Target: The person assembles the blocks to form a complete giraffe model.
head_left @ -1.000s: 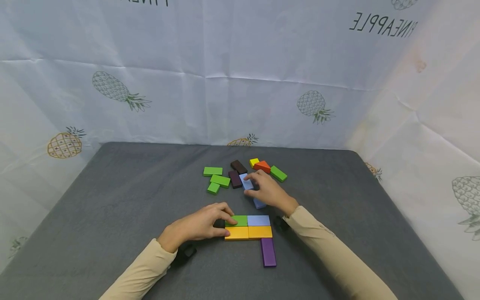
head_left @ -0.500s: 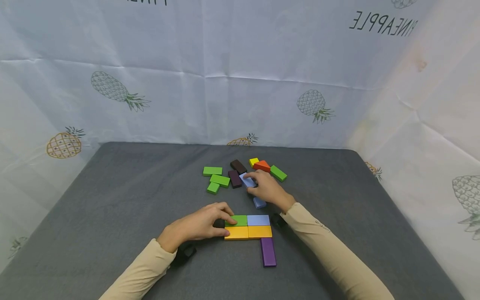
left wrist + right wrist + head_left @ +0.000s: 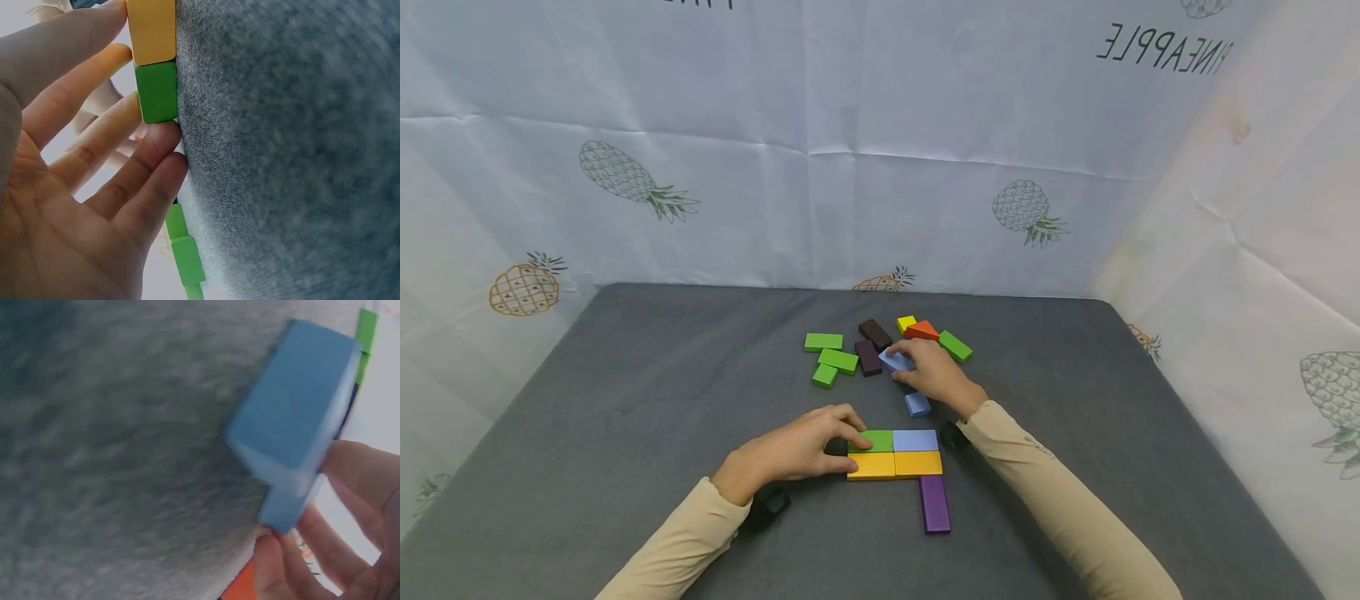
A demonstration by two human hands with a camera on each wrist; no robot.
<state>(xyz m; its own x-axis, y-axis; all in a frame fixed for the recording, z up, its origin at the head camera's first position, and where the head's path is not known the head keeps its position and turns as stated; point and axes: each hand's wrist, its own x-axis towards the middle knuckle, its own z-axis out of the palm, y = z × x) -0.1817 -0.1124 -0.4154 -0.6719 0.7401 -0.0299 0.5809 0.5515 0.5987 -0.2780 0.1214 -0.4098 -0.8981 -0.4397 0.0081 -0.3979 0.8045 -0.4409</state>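
Toward the far edge of the bench (image 3: 662,375), the right hand (image 3: 936,371) pinches a light-blue block (image 3: 897,361) between thumb and fingers, with a smaller-looking blue block (image 3: 917,405) lying just nearer. Farther from that edge, the left hand (image 3: 797,446), fingers loosely spread, touches a green block (image 3: 880,439) and the adjoining yellow block (image 3: 872,468).

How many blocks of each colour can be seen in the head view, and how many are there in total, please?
Green blocks: 5
Light blue blocks: 3
Amber blocks: 2
Very dark blocks: 2
Yellow block: 1
Orange-red block: 1
Purple block: 1
Total visible: 15
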